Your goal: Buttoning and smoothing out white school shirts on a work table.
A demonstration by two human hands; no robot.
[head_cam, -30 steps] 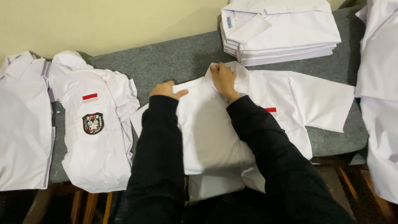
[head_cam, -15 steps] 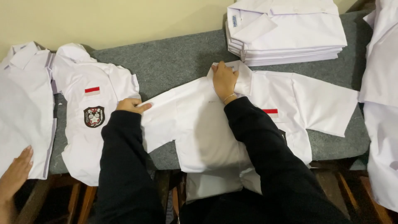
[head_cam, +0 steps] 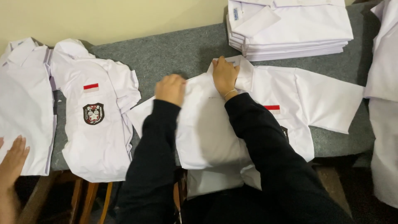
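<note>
A white short-sleeved shirt point(head_cam: 215, 137) lies spread on the grey felt table point(head_cam: 174, 54) before me, its right sleeve stretched out flat. My right hand point(head_cam: 225, 75) presses flat on the collar, a thin bracelet at the wrist. My left hand point(head_cam: 170, 88) is closed on the shirt's left shoulder fabric, holding a fold over the shirt's body. Both arms wear black sleeves. A small red and white patch point(head_cam: 272, 108) shows beside my right forearm.
A neat stack of folded white shirts point(head_cam: 286, 25) sits at the back right. Two folded shirts lie at the left, one with a crest badge point(head_cam: 93, 113). Another person's hand point(head_cam: 12, 164) rests at the lower left. More white cloth point(head_cam: 383, 103) hangs at the right.
My left hand has moved right from the sleeve's outer edge to the shirt's shoulder, bringing the left sleeve in over the body. The right hand stays on the collar.
</note>
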